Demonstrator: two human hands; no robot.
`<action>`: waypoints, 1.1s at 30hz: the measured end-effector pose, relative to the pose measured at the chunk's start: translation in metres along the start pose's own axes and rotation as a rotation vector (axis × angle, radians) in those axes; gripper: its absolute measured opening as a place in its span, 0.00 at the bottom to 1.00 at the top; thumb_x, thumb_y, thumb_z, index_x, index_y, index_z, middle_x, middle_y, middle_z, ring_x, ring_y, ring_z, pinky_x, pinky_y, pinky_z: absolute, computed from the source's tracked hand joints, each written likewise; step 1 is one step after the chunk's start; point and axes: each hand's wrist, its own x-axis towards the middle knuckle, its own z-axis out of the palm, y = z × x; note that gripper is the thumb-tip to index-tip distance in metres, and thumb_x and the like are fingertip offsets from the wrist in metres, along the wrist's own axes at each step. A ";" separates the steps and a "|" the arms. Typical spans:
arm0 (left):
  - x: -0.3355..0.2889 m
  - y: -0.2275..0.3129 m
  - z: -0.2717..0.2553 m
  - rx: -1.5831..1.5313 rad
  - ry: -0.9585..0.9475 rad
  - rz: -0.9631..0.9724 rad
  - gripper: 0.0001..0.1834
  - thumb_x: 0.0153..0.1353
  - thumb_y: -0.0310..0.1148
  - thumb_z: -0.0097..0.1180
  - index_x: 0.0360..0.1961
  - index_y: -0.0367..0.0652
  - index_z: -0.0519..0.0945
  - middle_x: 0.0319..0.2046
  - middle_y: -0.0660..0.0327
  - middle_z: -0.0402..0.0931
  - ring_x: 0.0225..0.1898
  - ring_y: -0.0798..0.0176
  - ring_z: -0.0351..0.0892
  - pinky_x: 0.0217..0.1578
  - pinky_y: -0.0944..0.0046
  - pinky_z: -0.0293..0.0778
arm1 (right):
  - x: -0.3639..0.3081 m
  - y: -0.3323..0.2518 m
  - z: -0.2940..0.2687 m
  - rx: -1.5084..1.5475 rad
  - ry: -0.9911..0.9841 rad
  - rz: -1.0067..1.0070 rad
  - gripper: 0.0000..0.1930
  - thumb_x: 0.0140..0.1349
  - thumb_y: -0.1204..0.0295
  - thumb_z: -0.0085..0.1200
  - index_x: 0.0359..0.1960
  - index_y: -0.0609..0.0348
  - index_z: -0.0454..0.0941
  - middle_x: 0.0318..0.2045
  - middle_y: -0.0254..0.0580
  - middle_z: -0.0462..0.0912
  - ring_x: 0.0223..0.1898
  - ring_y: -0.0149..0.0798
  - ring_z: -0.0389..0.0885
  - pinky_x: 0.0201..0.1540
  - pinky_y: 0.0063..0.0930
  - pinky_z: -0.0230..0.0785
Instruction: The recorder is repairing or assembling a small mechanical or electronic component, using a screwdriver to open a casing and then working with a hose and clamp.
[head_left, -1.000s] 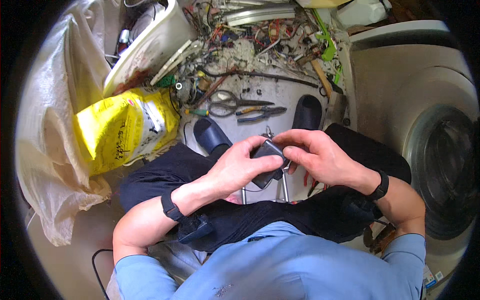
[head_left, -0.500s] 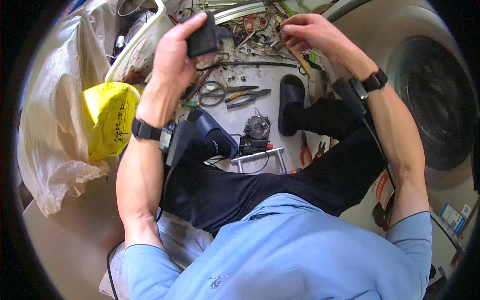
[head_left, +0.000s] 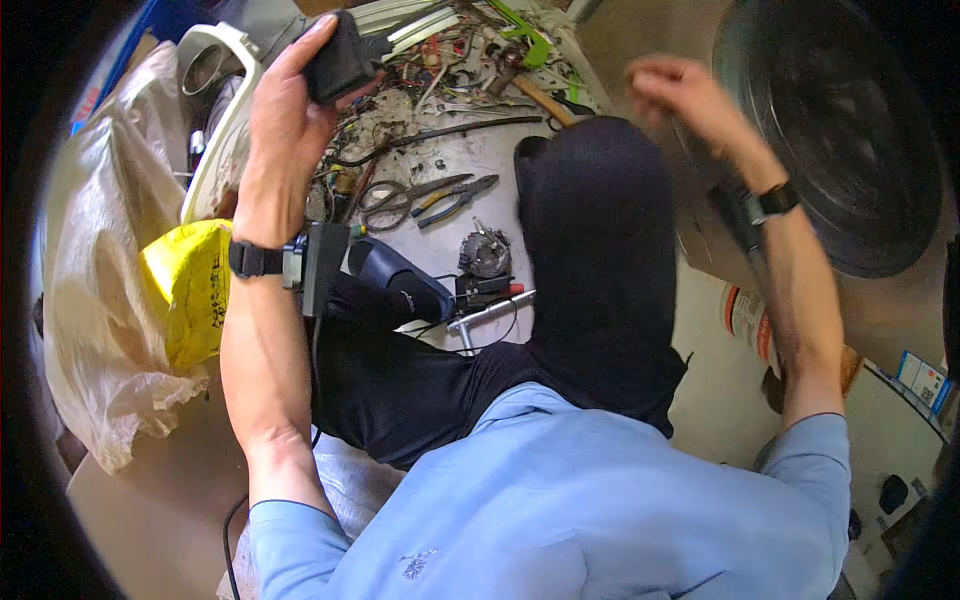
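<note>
1. We hold a small black boxy part [head_left: 342,62] in our left hand [head_left: 285,110], fingers wrapped round it, raised over the far-left of the cluttered floor patch [head_left: 455,150].
2. Our right hand [head_left: 680,100] is up near the dark drum [head_left: 830,130], fingers loosely curled w/ nothing seen in them; it's blurred, so we can't tell more.
3. Landmark = the black part. Just below-right of it: scissors [head_left: 395,200] & pliers w/ yellow-black grips [head_left: 455,195], lying side by side.
4. Further below: a small grey motor-like assy [head_left: 485,255] next to a metal bracket [head_left: 490,315].
5. Left of the part: a white curved plastic housing [head_left: 215,130], tilted on edge.
6. Below-left: a yellow bag w/ dark print [head_left: 190,290], crumpled, resting on a pale cloth sack [head_left: 100,330].
7. Far right & low: a white cylindrical container w/ red-banded label [head_left: 745,320], and blue-white small boxes [head_left: 925,380] at the rim.
8. Wrist bands: black on both arms.
</note>
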 end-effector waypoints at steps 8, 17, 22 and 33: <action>-0.024 -0.010 -0.002 0.249 0.224 -0.029 0.15 0.66 0.37 0.68 0.49 0.40 0.83 0.37 0.62 0.85 0.37 0.64 0.87 0.37 0.58 0.87 | -0.118 0.170 0.175 -0.368 -0.378 0.159 0.11 0.71 0.67 0.56 0.44 0.62 0.85 0.29 0.41 0.82 0.31 0.39 0.79 0.37 0.41 0.74; -0.034 0.007 0.035 0.110 0.193 0.013 0.14 0.68 0.31 0.66 0.49 0.36 0.81 0.39 0.60 0.86 0.36 0.68 0.85 0.38 0.68 0.83 | -0.135 0.227 0.347 -0.434 -0.569 -0.065 0.17 0.64 0.64 0.65 0.49 0.62 0.81 0.43 0.56 0.83 0.44 0.57 0.83 0.46 0.49 0.74; -0.047 0.009 0.019 0.015 0.103 0.050 0.15 0.68 0.33 0.68 0.49 0.35 0.81 0.39 0.61 0.86 0.37 0.71 0.84 0.39 0.70 0.82 | -0.134 0.245 0.368 -0.379 -0.490 -0.076 0.19 0.56 0.63 0.71 0.44 0.61 0.81 0.40 0.57 0.82 0.43 0.62 0.82 0.47 0.54 0.73; -0.054 0.018 -0.014 -0.027 0.039 0.104 0.13 0.67 0.33 0.66 0.46 0.33 0.83 0.38 0.59 0.86 0.36 0.69 0.85 0.40 0.69 0.81 | -0.132 0.229 0.315 -0.534 -0.657 0.119 0.16 0.63 0.59 0.67 0.42 0.60 0.85 0.43 0.52 0.86 0.46 0.53 0.85 0.49 0.45 0.76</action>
